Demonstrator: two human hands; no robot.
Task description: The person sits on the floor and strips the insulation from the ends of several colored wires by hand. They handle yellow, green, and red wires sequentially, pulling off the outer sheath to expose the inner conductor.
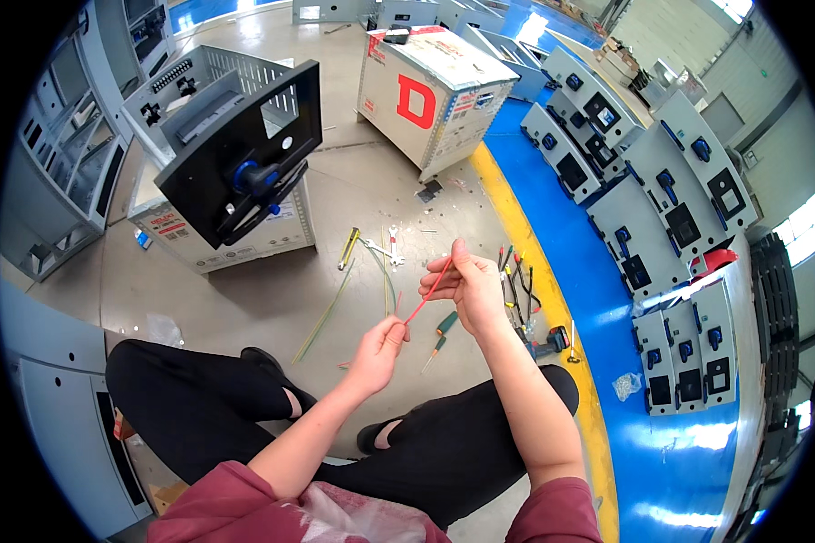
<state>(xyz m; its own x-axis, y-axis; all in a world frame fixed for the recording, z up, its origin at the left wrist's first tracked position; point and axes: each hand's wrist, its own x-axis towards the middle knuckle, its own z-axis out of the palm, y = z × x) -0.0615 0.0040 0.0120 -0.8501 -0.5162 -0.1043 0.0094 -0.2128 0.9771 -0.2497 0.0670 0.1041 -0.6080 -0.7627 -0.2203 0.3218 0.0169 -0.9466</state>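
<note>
A thin, straight red strand [428, 294], wire or tubing by its look, slants upward between my two hands. Its lower end is pinched in my closed left hand [376, 356]. Farther up, my right hand [471, 288] grips it between thumb and index finger, the other fingers loosely curled. On the floor beyond them are a yellow utility knife [349, 248], a wrench [395, 246] and long green-yellow strands [325, 312]. Below the right hand lies a green-handled screwdriver [447, 322]. Black cables with coloured ends [520, 288] and a cordless drill [551, 343] are to the right.
At the left, a metal enclosure with a black door [244, 154] stands on a crate [190, 226]. Another crate [398, 100] is farther ahead. Grey panels with blue-black handles [670, 208] line the right, past a yellow floor stripe [589, 398]. A plastic bag [627, 386] lies there.
</note>
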